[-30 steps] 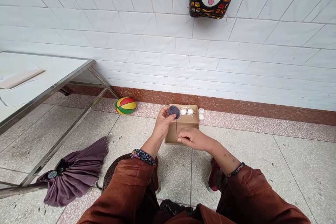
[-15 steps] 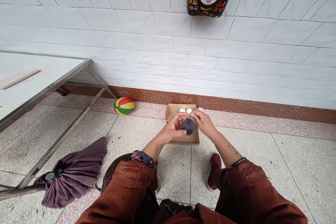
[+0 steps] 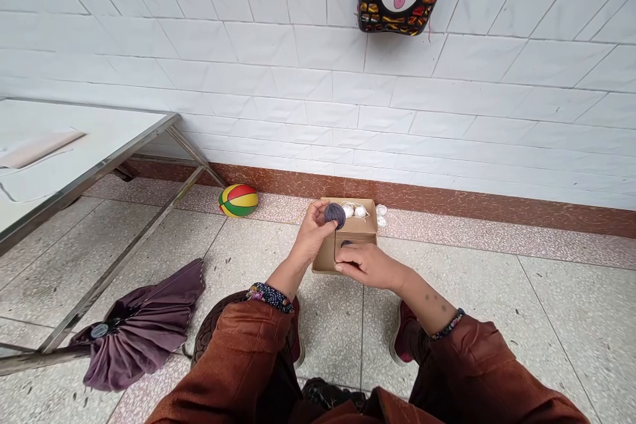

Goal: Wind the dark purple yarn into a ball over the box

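Observation:
A dark grey ball of yarn is gripped in my left hand, above the left side of an open cardboard box. From the ball a strand of yarn runs down to my right hand, whose fingers pinch it lower and to the right. White balls of yarn lie in the far half of the box. Behind my right fingers a bit of another dark ball shows in the near half, mostly hidden.
More white balls sit on the floor right of the box. A striped ball rests by the wall, left of it. A metal-framed table and a purple umbrella are at the left. A black basket hangs on the wall.
My left hand has moved the grey ball up and left. My right hand has gone down and left, drawing a strand between the two hands.

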`<state>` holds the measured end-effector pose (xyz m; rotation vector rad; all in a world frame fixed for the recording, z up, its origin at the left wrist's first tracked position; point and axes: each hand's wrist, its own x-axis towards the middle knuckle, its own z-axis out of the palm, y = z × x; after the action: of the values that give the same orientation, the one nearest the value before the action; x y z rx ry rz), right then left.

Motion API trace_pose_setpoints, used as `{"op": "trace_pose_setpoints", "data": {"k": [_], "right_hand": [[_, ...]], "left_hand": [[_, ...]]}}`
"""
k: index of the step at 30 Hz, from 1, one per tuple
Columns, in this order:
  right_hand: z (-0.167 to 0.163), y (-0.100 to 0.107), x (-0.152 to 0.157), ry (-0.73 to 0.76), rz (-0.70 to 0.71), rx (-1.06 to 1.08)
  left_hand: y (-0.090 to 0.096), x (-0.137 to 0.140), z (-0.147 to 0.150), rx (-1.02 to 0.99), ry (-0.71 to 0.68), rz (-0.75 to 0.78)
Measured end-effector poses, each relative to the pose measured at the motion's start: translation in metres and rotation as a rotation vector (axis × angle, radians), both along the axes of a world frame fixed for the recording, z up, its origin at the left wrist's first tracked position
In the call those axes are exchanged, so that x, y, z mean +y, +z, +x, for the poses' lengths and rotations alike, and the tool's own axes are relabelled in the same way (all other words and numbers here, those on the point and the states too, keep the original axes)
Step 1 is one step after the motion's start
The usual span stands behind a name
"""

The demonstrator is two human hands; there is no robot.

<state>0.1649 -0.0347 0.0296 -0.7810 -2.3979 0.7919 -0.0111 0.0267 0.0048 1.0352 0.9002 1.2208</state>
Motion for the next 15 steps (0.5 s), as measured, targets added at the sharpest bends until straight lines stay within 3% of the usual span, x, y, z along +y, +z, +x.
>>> {"op": "trace_pose_setpoints", "data": {"k": [4,7,12,15], "right_hand": [[0.016,0.023,0.003,-0.199,-0.09,0.268],[0.03,0.025,0.014,-0.397,-0.106,0.42],[0.04,0.001,0.036,-0.642,-0.08,0.425],[0.037,-0.02,0.044,-0.647,-0.115,0.298]], "left_hand": [[-0.002,-0.005,0.005,0.096,-0.1,-0.007],[-0.001,-0.012,0.008,0.121,-0.273,0.004],[0.005,-0.022,0.009,-0.005,-0.596,0.034],[0.007,-0.02,0.008,-0.104,-0.517,0.061]]}}
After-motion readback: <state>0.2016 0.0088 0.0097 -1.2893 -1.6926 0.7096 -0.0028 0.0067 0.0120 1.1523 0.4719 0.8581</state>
